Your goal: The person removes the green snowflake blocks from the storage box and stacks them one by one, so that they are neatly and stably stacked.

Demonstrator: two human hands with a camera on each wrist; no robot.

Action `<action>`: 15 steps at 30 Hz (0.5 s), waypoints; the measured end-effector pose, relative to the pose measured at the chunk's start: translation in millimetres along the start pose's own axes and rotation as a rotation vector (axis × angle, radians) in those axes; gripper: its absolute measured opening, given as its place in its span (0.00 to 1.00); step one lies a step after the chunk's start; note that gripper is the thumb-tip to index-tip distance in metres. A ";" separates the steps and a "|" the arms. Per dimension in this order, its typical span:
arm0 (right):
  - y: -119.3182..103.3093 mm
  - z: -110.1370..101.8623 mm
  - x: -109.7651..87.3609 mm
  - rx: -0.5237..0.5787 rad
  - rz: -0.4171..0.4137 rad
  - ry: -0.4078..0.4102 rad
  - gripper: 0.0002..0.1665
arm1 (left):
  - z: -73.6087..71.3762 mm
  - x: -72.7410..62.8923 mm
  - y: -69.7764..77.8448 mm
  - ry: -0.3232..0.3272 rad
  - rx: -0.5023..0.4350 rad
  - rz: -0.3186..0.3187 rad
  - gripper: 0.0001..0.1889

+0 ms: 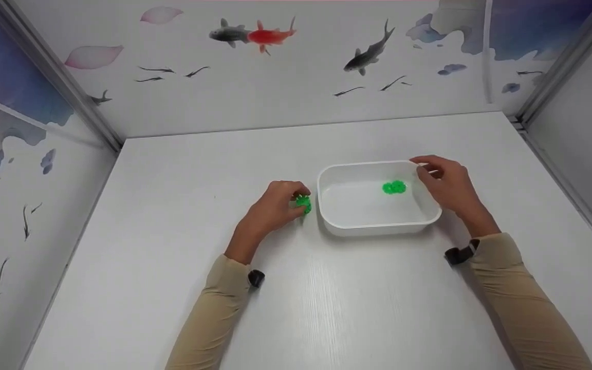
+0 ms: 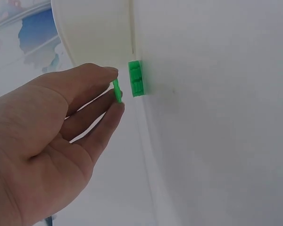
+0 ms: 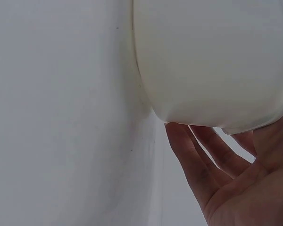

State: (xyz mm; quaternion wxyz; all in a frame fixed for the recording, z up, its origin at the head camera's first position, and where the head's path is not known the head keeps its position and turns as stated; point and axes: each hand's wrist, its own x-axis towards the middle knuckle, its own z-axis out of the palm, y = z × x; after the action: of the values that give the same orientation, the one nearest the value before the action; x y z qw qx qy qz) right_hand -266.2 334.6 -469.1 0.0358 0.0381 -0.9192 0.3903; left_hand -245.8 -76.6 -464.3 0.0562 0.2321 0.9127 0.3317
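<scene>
My left hand [image 1: 278, 205] is just left of a white plastic box [image 1: 378, 226]. Thumb and fingertips pinch a thin green plastic piece [image 2: 117, 91], seen almost edge-on in the left wrist view. Close beyond it, a thicker green toothed piece [image 2: 136, 78] rests on the table beside the box. In the head view these green pieces [image 1: 303, 204] overlap between the fingers. My right hand [image 1: 447, 185] holds the right end of the box, the thumb at the rim and fingers [image 3: 188, 155] against the outer wall. Inside the box, toward its right, lie small green pieces [image 1: 394, 187].
The box stands on a white table [image 1: 172, 246]. Behind the table rises a white panel [image 1: 285, 92] printed with fish and petals, and side panels [image 1: 13, 231] flank it left and right. Both forearms wear tan sleeves [image 1: 224, 288] with black straps near the wrists.
</scene>
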 end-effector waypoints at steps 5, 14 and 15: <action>-0.6 0.0 -1.4 0.003 0.002 0.006 0.23 | 1.9 2.3 0.9 -0.030 0.021 -0.006 0.17; -1.1 0.2 -1.1 0.006 0.007 0.007 0.24 | 3.7 3.3 0.4 -0.050 0.036 -0.005 0.15; -0.9 0.2 -0.8 0.010 0.007 0.006 0.24 | 3.6 3.1 0.1 -0.052 0.035 -0.002 0.15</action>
State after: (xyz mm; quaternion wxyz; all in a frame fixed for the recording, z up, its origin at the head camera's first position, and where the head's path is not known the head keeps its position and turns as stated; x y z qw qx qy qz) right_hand -265.3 333.8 -468.7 0.0370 0.0337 -0.9172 0.3953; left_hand -247.6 -73.0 -466.9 0.0763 0.2406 0.9168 0.3095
